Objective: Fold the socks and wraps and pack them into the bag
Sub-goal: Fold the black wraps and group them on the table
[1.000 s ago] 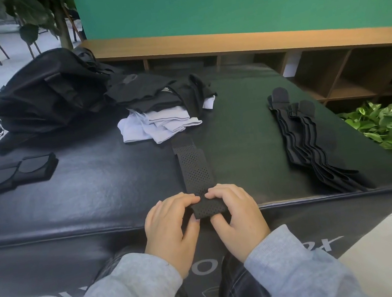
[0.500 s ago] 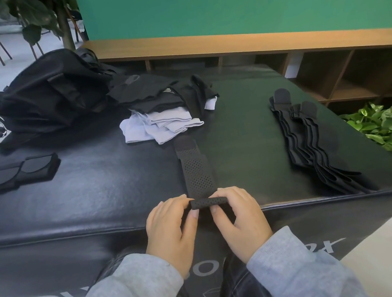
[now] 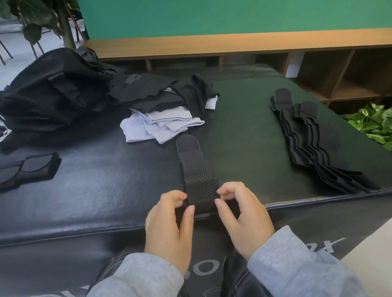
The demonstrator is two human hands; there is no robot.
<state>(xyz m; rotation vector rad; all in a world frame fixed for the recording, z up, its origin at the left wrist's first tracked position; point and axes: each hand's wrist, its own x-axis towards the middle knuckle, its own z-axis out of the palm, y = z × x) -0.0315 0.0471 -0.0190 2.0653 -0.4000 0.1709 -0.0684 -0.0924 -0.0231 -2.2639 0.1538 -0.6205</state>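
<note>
Perforated black wrap [image 3: 197, 173] flat on black padded counter [image 3: 93, 190], running lengthwise away from near edge, rounded tab end toward far side, just short of sock pile. Near end folded over on itself into a double layer at counter's front edge.

L hand [image 3: 167, 226] at wrap's left side, fingers curled, thumb and forefinger pinching folded end. R hand [image 3: 242, 214] mirrored at right side, same curled pinch on folded end. Both wrists in grey sleeves [image 3: 125, 295], plaid trousers visible below.

Sock pile [image 3: 160, 125] mid-counter beyond wrap: pale lavender/white socks in front, black socks [image 3: 165, 94] heaped on top & behind, touching. Black bag [image 3: 50, 94] at far left corner of counter, slumped, metal clip on strap at its left; black socks lie against its right side.

Folded black wrap [image 3: 21, 170] far left on counter, well apart from hands, flat bundle w/ rounded tabs on top. Stack of unfolded black wraps [image 3: 315, 145] at right, laid lengthwise & overlapping, tab ends toward far side, near ends close to counter's right front corner.

Behind counter: low wooden shelf unit [image 3: 331, 70] w/ open cubbies, green wall above. Leafy plant [image 3: 391, 125] at right, beside counter. Chair legs & larger plant at top left.
</note>
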